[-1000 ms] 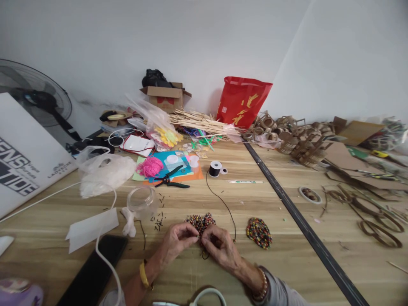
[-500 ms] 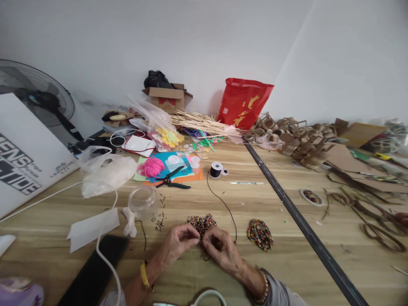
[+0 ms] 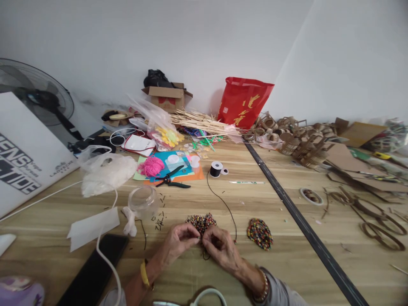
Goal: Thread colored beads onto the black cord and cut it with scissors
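Toward the near edge of the table (image 3: 191, 197), the right hand (image 3: 221, 247) is pinching the beaded bundle (image 3: 204, 221), and the left hand (image 3: 178, 244) is holding thumb and fingertip together just beside it, on what I cannot tell. Toward the right edge from the bundle, a bead coil (image 3: 260, 234) is lying. Farther on, black cord (image 3: 222, 203) is trailing from a spool (image 3: 216, 170), and a red bag (image 3: 245, 103) is standing along the far edge

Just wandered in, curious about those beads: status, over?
Left hand, right hand: both pinched at the beads. Anything held: too small to tell. Beads bunched, partly hidden. Clippings left, coil right, neither between hands.
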A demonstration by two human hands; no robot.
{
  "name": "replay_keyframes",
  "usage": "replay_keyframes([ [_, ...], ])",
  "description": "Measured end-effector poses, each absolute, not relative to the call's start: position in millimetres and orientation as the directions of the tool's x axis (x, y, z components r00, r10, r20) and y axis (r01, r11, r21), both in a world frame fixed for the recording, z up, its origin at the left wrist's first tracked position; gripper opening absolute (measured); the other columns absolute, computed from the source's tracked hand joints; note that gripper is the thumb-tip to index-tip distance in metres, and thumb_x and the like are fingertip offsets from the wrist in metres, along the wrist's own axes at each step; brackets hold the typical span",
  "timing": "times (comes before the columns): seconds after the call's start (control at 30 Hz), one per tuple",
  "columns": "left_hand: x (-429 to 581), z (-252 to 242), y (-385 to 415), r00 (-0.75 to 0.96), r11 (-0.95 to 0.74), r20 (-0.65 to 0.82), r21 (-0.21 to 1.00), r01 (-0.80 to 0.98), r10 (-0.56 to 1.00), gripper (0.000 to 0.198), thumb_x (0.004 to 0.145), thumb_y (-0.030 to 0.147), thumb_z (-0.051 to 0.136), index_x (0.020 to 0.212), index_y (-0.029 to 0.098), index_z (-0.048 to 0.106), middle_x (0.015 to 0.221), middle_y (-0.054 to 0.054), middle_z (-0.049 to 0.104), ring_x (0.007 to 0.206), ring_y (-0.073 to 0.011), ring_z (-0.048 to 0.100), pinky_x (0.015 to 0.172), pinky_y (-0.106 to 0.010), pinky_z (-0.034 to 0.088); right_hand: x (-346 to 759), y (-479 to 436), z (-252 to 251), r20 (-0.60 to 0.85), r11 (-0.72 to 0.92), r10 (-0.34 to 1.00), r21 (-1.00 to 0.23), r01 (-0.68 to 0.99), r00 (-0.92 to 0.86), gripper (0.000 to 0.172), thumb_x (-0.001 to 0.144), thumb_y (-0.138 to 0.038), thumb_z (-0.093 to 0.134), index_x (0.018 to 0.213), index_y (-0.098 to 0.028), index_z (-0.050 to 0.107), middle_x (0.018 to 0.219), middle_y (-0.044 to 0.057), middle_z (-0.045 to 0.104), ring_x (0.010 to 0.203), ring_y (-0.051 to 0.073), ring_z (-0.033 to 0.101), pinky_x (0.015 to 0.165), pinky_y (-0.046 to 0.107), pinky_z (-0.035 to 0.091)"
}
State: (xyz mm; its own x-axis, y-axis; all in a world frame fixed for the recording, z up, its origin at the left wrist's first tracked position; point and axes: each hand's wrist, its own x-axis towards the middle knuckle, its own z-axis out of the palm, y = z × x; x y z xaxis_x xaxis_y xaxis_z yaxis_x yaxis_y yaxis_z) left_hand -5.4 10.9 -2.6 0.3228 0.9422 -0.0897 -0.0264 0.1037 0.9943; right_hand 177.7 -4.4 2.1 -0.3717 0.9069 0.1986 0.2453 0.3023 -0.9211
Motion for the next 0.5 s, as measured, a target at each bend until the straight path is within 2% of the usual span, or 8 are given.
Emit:
replay_keyframes([
  [0.5, -5.9, 0.6, 10.9, 0.352, 0.096, -0.070, 0.994, -0.059, 0.933, 0.012, 0.062, 0.022, 0.074, 0.069, 0.013, 0.068, 0.068, -0.001, 0.067, 0.067, -0.0153, 0.060, 0.068, -0.025, 0.046, 178.2, -3.9, -2.2, 0.199, 0.312, 0.903, -0.914, 0.261, -0.380, 0.014, 0.083, -0.022, 0.055, 0.071, -0.015, 0.058, 0.064, 0.000, 0.056, 0.057, 0.011, 0.047, 0.052, 0.021, 0.035],
])
